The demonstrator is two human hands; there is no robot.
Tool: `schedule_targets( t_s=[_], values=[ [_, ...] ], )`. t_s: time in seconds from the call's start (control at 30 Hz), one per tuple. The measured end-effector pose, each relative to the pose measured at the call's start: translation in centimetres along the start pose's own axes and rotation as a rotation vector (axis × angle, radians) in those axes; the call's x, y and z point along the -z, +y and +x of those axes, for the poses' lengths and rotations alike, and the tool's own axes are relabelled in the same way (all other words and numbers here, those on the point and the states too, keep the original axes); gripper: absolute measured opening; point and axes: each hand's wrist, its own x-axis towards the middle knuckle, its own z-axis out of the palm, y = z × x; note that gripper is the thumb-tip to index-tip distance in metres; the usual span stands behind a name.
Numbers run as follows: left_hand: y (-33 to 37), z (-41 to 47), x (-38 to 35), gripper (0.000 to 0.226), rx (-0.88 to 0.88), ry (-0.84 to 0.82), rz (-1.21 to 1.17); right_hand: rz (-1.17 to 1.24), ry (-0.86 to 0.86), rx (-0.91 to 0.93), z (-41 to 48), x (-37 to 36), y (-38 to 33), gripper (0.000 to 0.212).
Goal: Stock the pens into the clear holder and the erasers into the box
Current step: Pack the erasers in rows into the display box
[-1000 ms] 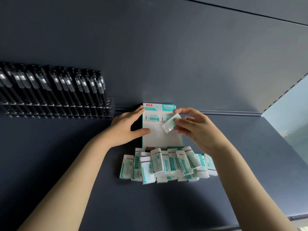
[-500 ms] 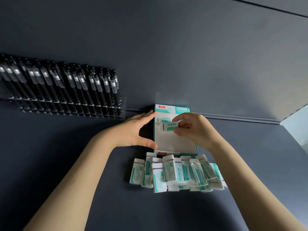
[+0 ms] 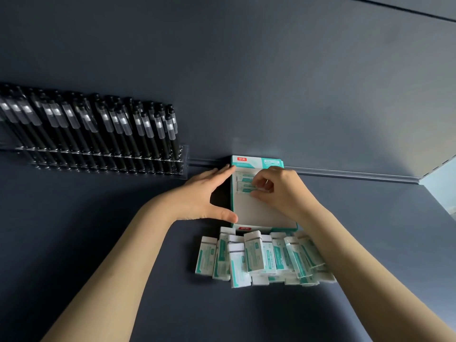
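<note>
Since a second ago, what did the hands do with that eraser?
The right hand carried the eraser down into the box, laying it by the others at the far end, still gripping it. The left hand stayed bracing the box; the loose erasers and pens stayed put.

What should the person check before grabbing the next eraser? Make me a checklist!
1. Box held steady: ok, the left hand braces its left side.
2. Eraser seated flat in the box: cannot tell, the right hand covers part of it.
3. Right hand free to grab: not ok, its fingertips are on that eraser.
4. Room left in the box: ok, the near part shows bare white floor.
5. More erasers within reach: ok, a loose pile of erasers lies just in front of the box.
6. Pens done: ok, they fill the clear holder.
</note>
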Motion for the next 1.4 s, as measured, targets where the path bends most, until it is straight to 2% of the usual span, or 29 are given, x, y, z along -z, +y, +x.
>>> schedule_targets(
  t_s=[0.2, 0.33, 0.4, 0.57, 0.73, 0.97, 1.2, 1.3, 1.4],
  values=[
    [0.0, 0.0, -0.1, 0.114, -0.003, 0.017, 0.003, -0.018, 0.001, 0.004, 0.1, -0.1, 0.0, 0.021],
    [0.1, -0.1, -0.1, 0.113, -0.012, 0.024, -0.005, -0.004, 0.033, -0.030, -0.3, 1.1, -0.5, 0.033],
    [0.1, -0.1, -0.2, 0.113, -0.016, 0.028, 0.006, 0.066, 0.070, -0.048, -1.5, 2.6, -0.6, 0.028],
    [0.2, -0.2, -0.3, 0.114, 0.016, 0.026, -0.014, 0.208, 0.023, -0.169, -8.3, 5.3, -1.4, 0.020],
    [0.5, -0.5, -0.5, 0.110, 0.025, 0.041, -0.001, 0.216, 0.066, -0.240, -13.4, 4.6, -2.0, 0.013],
    [-0.3, -0.2, -1.0, 0.120, 0.062, 0.068, -0.006, 0.276, 0.018, -0.189, -14.7, 4.4, -2.4, 0.027],
    [-0.5, -0.1, -1.4, 0.117, 0.066, 0.084, 0.002, 0.310, 0.046, -0.167, -14.7, 3.8, -3.1, 0.036],
    [-0.5, -0.1, -1.3, 0.119, 0.075, 0.077, 0.004, 0.342, 0.080, -0.141, -13.5, 4.6, -2.7, 0.029],
    [-0.2, -0.2, -1.3, 0.122, 0.063, 0.075, 0.014, 0.267, 0.101, -0.077, -10.3, 5.4, -1.7, 0.025]
  ],
)
